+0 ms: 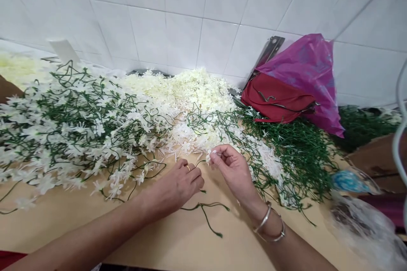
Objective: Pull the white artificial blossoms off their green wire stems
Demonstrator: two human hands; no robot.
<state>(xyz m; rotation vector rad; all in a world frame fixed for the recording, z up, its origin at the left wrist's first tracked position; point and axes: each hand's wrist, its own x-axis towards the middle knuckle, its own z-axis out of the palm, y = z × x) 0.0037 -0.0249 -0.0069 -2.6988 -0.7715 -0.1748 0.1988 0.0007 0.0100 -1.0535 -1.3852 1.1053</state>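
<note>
In the head view my left hand is closed with its fingers curled down. Bits of a green plastic stem show beside those fingers, which hide the rest of it. My right hand pinches a small white artificial flower between thumb and forefinger, close to the stem's tip. Below the hands, a loose branched green stem lies on the tabletop. Beyond my fingertips are loose white flower pieces.
Assembled white flowers on green stems pile up at left. Cream petals lie against the tiled wall. Bare green stems heap at right, beneath a red bag and a purple plastic bag. A clear bag sits front right.
</note>
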